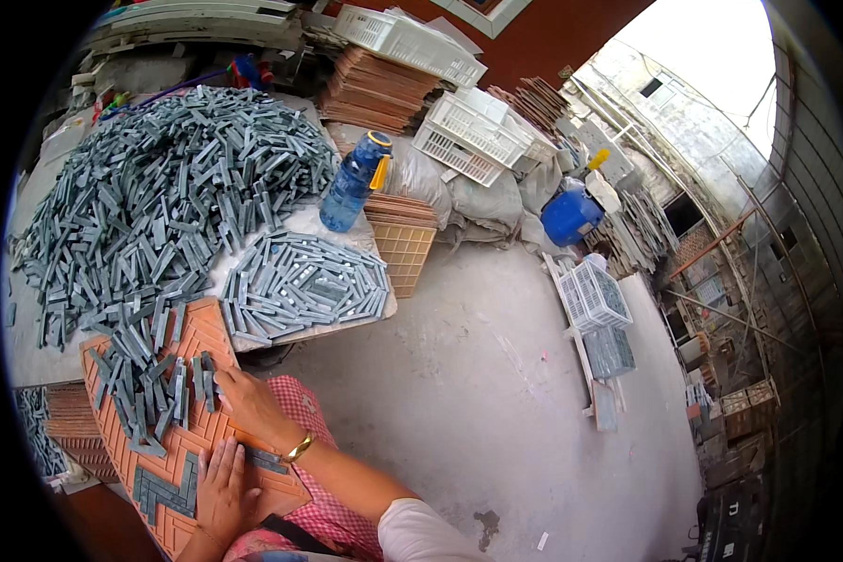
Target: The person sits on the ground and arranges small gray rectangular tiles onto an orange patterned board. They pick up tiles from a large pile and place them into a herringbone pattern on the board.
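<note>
Hands pressing flat on orange herringbone tray [206, 328] at counter edge: left hand [223, 492] spread wide beside set grey strips [164, 489], right hand [248, 405] open, palm down, nearer loose strips [145, 384] lying at ten o'clock, long axes slanting along grooves.

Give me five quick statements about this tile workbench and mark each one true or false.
1. The left hand lies flat on the orange grid tray. True.
2. The right hand holds the blue water bottle. False: the bottle stands apart on the table, untouched.
3. A gold bracelet sits on the right wrist. True.
4. The grey strip tiles are stacked in white crates. False: they lie in a loose heap on the table.
5. The tray is completely filled. False: much of its grid is bare.
</note>
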The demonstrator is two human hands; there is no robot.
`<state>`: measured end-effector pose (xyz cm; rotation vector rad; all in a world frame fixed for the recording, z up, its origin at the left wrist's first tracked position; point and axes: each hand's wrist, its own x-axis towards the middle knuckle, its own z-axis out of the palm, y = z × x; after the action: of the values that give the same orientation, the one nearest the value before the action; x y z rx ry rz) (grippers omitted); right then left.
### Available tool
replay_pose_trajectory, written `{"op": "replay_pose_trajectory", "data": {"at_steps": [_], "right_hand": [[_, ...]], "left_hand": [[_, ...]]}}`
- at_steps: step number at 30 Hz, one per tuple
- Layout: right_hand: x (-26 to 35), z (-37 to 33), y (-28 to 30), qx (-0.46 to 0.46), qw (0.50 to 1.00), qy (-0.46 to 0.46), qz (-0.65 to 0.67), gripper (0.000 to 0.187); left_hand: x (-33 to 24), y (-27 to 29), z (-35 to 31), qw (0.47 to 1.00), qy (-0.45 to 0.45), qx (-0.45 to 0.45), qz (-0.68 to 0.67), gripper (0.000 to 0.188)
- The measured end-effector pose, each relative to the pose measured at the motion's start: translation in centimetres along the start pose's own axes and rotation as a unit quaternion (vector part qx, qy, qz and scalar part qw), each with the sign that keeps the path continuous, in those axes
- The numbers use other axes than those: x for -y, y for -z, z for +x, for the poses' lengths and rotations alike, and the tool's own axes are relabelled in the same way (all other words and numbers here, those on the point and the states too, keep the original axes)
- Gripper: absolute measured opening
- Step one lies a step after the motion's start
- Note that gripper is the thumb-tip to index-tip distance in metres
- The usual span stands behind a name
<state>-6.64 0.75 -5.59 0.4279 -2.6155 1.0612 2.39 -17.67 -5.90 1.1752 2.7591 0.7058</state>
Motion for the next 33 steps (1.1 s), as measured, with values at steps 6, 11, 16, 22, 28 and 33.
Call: {"op": "replay_pose_trajectory", "data": {"at_steps": [6,11,16,22,28,33], "right_hand": [[1.3,-3.3,3.2,-0.004,0.992,-0.105,0.064,0.022],[0.7,-4.2,4.2,0.042,0.981,-0.162,0.094,0.015],[2.9,-1.0,2.7,-0.017,0.993,-0.094,0.069,0.012],[0.3,-2.8,5.7,-0.015,0.967,-0.233,0.100,0.014],[0.3,-6.6,5.5,0.025,0.979,-0.167,0.117,0.017],[1.2,-8.8,4.9,0.061,0.942,-0.278,0.176,0.012]], "left_hand": [[-0.5,-0.5,0.5,1.000,0.001,-0.006,0.029,0.087],[0.2,-1.7,0.6,0.997,-0.036,-0.041,0.062,0.089],[0.1,-0.4,0.5,0.999,0.019,-0.003,0.039,0.085],[-0.9,1.0,0.6,0.998,0.003,0.026,0.060,0.075],[-1.3,1.0,-0.6,0.999,0.004,0.005,0.051,0.070],[-1.6,0.8,-1.0,0.999,0.017,-0.007,0.029,0.068]]}}
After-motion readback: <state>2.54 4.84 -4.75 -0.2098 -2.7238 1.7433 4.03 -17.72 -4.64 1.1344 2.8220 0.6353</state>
